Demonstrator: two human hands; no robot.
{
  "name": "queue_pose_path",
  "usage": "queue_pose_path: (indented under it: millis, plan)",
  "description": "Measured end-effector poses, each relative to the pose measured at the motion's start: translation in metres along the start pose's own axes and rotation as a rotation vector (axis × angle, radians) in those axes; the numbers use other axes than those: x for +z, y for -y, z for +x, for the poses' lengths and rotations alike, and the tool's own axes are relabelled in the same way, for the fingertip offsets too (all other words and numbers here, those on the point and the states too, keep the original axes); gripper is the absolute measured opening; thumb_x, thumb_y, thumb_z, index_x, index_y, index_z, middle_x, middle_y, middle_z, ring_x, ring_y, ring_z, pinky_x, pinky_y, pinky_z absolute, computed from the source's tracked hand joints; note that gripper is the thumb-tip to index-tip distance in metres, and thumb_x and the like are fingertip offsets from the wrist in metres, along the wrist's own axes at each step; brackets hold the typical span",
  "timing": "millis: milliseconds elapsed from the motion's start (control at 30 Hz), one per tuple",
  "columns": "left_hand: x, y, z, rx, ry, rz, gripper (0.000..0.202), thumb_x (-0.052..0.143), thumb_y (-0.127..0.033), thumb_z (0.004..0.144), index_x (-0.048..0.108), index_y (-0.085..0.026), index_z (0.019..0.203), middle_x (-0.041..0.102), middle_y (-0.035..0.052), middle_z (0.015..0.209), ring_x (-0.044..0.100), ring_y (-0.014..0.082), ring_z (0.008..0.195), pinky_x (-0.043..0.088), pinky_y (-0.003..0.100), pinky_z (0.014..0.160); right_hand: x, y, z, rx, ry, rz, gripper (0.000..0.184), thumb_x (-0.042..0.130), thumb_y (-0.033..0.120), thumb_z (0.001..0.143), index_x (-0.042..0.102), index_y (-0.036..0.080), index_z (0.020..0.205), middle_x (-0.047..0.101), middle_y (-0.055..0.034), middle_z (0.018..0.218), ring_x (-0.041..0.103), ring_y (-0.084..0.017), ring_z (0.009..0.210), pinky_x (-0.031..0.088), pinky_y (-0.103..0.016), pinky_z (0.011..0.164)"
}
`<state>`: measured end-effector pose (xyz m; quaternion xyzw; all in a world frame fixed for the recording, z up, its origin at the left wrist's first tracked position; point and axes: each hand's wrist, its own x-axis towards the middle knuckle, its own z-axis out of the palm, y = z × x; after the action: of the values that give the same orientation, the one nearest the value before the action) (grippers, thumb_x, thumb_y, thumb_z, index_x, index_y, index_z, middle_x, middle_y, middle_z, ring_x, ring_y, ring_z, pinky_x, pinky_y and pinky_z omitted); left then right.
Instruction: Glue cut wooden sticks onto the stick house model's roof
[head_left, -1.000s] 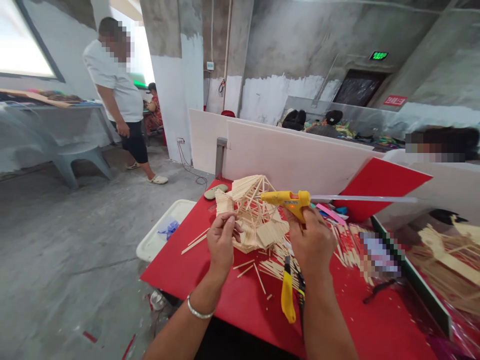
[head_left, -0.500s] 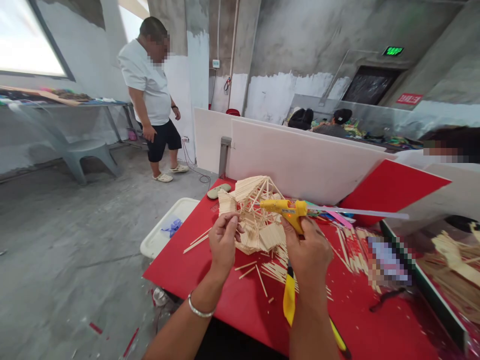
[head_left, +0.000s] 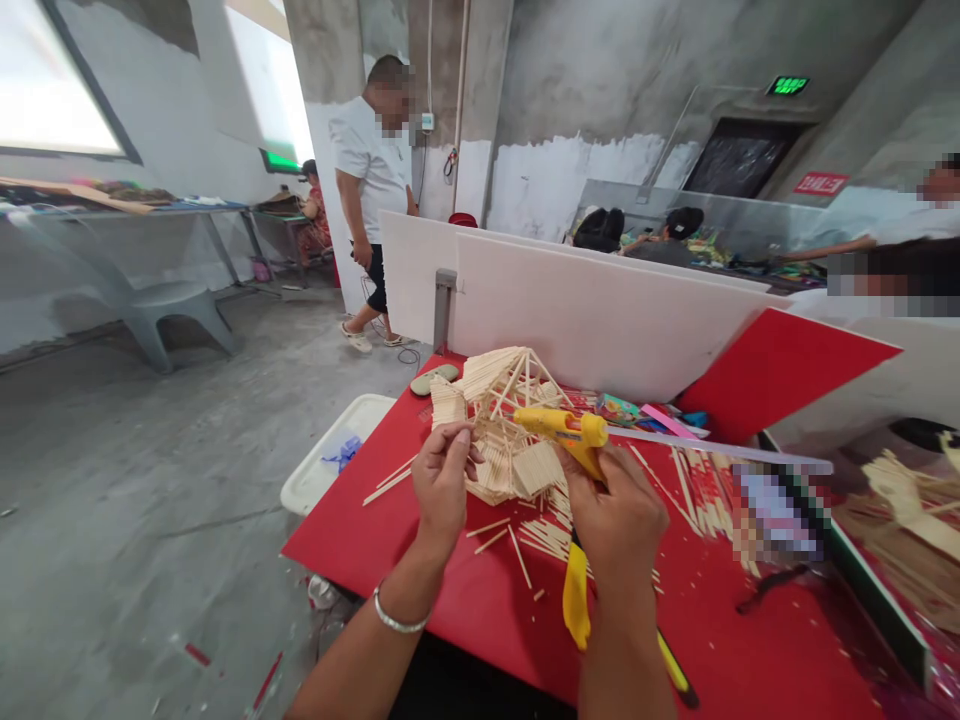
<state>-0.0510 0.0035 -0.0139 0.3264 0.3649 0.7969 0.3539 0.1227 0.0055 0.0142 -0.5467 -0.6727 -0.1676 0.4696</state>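
Spreading across the lower half of the view, a red table [head_left: 465, 610] carries the work, with a white partition board [head_left: 600, 320] standing upright along its far edge. A white tray [head_left: 330, 460] sits just off the table's left side. Beyond the board a person in a white shirt [head_left: 375, 160] stands on the concrete floor.

Near the table's far left corner rests a stick house model [head_left: 502, 400], an open frame of thin wooden sticks with slatted panels. The left hand [head_left: 442, 485] is at the model's left side, thumb and fingertips pinched together; what they pinch cannot be made out. The right hand [head_left: 619, 510] is clenched around the grip of a yellow glue gun [head_left: 562, 428]. The gun's long axis runs left to right, its nozzle pointing left at the model's front. A clear glue stick [head_left: 720, 450] trails out of its back to the right, sloping slightly down.

Yellow-handled pliers [head_left: 576, 595] lie below the right hand, handles toward the person, and loose sticks [head_left: 547, 535] are scattered beside the model.
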Motion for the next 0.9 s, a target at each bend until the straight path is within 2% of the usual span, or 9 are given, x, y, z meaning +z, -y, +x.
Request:
queue_pose_path:
  millis: [167, 400, 533, 633, 767, 900]
  plan:
    - [0.001, 0.0, -0.001, -0.008, -0.025, -0.023, 0.018, 0.067, -0.033, 0.085, 0.07, -0.016, 0.09, 0.064, 0.0021, 0.077, 0.058, 0.0086, 0.057, 0.043, 0.018, 0.047, -0.001, 0.001, -0.007, -0.007, 0.034, -0.016, 0.029, 0.064, 0.045, 0.089, 0.07, 0.019, 0.1, 0.073, -0.0073, 0.092, 0.066, -0.02, 0.085, 0.046, -0.028, 0.077]
    - [-0.006, 0.0, 0.001, -0.009, -0.05, -0.039, 0.019, 0.068, -0.034, 0.083, 0.07, -0.015, 0.089, 0.065, 0.0022, 0.075, 0.058, 0.0088, 0.056, 0.043, 0.018, 0.046, 0.011, 0.008, -0.014, -0.104, 0.044, -0.065, 0.027, 0.063, 0.043, 0.089, 0.073, 0.022, 0.102, 0.074, -0.0065, 0.089, 0.066, -0.019, 0.08, 0.047, -0.029, 0.076]
    - [-0.011, -0.003, 0.003, -0.006, -0.076, -0.053, 0.019, 0.069, -0.034, 0.082, 0.07, -0.016, 0.089, 0.065, 0.0022, 0.075, 0.059, 0.0102, 0.057, 0.043, 0.019, 0.046, 0.015, 0.02, -0.01, -0.134, 0.038, 0.027, 0.023, 0.062, 0.041, 0.09, 0.073, 0.023, 0.1, 0.073, -0.0073, 0.089, 0.067, -0.02, 0.086, 0.049, -0.03, 0.079]
    - [-0.013, -0.005, 0.003, 0.008, -0.104, -0.045, 0.019, 0.069, -0.033, 0.082, 0.07, -0.016, 0.089, 0.065, 0.0024, 0.075, 0.058, 0.0102, 0.057, 0.043, 0.019, 0.045, 0.01, 0.02, -0.006, -0.086, -0.003, 0.104, 0.024, 0.062, 0.042, 0.09, 0.072, 0.022, 0.097, 0.071, -0.0078, 0.085, 0.066, -0.02, 0.079, 0.051, -0.032, 0.077]
    - [-0.011, -0.007, -0.001, 0.067, -0.093, -0.021, 0.017, 0.068, -0.033, 0.083, 0.07, -0.017, 0.089, 0.065, 0.002, 0.075, 0.059, 0.0103, 0.057, 0.043, 0.019, 0.046, -0.01, -0.001, -0.004, 0.047, -0.106, 0.016, 0.03, 0.064, 0.049, 0.087, 0.068, 0.019, 0.089, 0.068, -0.0067, 0.078, 0.06, -0.018, 0.068, 0.047, -0.03, 0.068]
    - [-0.001, -0.01, -0.015, 0.131, -0.052, 0.013, 0.016, 0.066, -0.033, 0.086, 0.07, -0.018, 0.089, 0.063, 0.0022, 0.078, 0.059, 0.0105, 0.059, 0.043, 0.019, 0.046, -0.044, -0.04, -0.011, 0.135, -0.127, -0.189, 0.036, 0.061, 0.054, 0.087, 0.064, 0.018, 0.081, 0.065, -0.0062, 0.077, 0.058, -0.018, 0.069, 0.041, -0.029, 0.066]
